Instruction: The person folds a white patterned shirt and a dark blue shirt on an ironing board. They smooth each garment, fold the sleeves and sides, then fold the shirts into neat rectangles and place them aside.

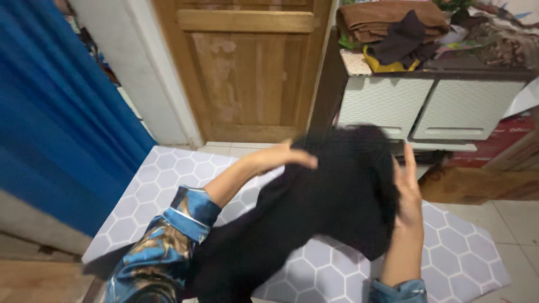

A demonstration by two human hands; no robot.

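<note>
In the middle of the frame a black garment [331, 196] hangs lifted above a grey mat with a hexagon pattern [168, 185], its lower part trailing toward the bottom edge. The left hand [281, 157] lies on the cloth's upper edge, fingers held flat and together; the right hand [409, 191] presses its open palm against the right side, fingers straight and pointing up. The cloth blurs, so the exact grip is unclear. To handle this well, I judge both hands should keep even tension, seams aligned, the fabric lowered flat onto the mat. A wooden door [247, 67] stands upper centre, a blue curtain [50, 112] left, a white cabinet [432, 106] with piled clothes upper right.
</note>
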